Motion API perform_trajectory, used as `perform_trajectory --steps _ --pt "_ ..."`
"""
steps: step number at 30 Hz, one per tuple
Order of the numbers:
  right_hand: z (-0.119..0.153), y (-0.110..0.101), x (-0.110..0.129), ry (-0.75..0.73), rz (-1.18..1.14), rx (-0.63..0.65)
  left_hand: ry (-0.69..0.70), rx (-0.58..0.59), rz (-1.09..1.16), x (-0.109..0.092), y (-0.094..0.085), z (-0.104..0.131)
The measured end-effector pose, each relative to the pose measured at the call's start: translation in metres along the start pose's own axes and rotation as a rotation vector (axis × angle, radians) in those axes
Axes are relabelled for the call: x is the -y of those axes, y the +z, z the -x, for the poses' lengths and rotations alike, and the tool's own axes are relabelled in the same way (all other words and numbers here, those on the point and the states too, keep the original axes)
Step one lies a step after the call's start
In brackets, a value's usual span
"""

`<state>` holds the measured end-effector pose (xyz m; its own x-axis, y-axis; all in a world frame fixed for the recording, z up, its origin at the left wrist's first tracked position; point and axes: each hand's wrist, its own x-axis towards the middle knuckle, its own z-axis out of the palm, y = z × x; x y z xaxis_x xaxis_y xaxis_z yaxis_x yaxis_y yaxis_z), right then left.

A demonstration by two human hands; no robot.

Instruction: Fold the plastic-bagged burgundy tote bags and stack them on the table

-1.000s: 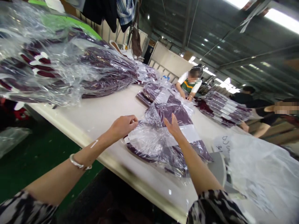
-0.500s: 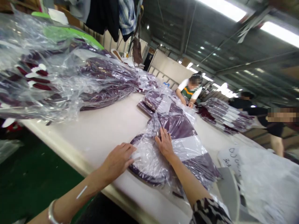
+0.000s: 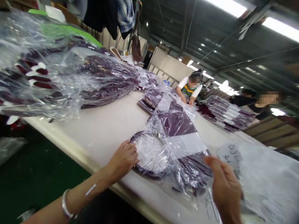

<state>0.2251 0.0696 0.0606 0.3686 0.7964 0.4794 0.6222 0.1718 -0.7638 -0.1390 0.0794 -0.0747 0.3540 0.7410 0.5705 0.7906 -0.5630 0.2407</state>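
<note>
In the head view, a folded dark maroon garment (image 3: 176, 123) with a pale band lies in a clear plastic bag (image 3: 151, 154) on the table. Its rounded end, under bunched film, points toward me. My left hand (image 3: 125, 158) is at the left edge of that end, fingers curled and closed on the film. To the right of the bundle, my right hand (image 3: 225, 185) is raised a little, thumb and fingers pinched at the loose film. The thin film between those fingers is hard to make out.
More bagged maroon garments (image 3: 105, 77) are heaped at left. Another bagged pile (image 3: 230, 113) lies at far right. A white plastic sheet (image 3: 268, 177) with handwriting covers the near right. Across the white table (image 3: 100, 124) a co-worker (image 3: 189, 88) bends over. Two more people stand at right.
My right hand has lifted off the bag's middle and moved right and toward me. Film now spreads rightward. My left hand has shifted slightly, its fingers more curled.
</note>
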Motion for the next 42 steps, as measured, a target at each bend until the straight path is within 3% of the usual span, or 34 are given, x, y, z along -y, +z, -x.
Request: perform_trajectory --steps 3,5,8,11,14,18,24,31,36,42 --pt "0.042 0.078 0.035 -0.115 -0.013 0.509 -0.053 -0.008 -0.007 -0.001 -0.015 0.007" --pt "0.057 0.12 0.052 -0.241 -0.04 0.722 -0.087 -0.009 0.005 -0.006 -0.025 0.01" --pt "0.064 0.16 0.067 -0.342 0.084 0.868 -0.263 -0.016 0.02 -0.011 -0.036 0.01" --pt "0.065 0.181 0.077 -0.341 0.323 0.899 -0.512 0.055 0.029 -0.01 -0.044 0.005" --pt "0.067 0.195 0.084 -0.36 0.528 0.932 -0.626 0.188 0.046 -0.006 -0.049 -0.003" --pt "0.07 0.204 0.088 -0.404 0.666 0.924 -0.729 0.245 0.077 -0.002 -0.049 -0.011" --pt "0.089 0.215 0.092 -0.554 0.272 0.637 -0.783 0.243 0.238 0.005 -0.043 -0.012" --pt "0.117 0.229 0.076 -0.624 0.096 0.643 -0.82 0.183 0.487 0.024 -0.044 -0.005" --pt "0.127 0.213 0.078 -0.777 0.072 0.735 -0.842 0.226 0.47 0.021 -0.046 -0.001" --pt "0.133 0.214 0.073 -0.826 0.163 0.669 -0.855 0.27 0.36 0.017 -0.059 -0.009"
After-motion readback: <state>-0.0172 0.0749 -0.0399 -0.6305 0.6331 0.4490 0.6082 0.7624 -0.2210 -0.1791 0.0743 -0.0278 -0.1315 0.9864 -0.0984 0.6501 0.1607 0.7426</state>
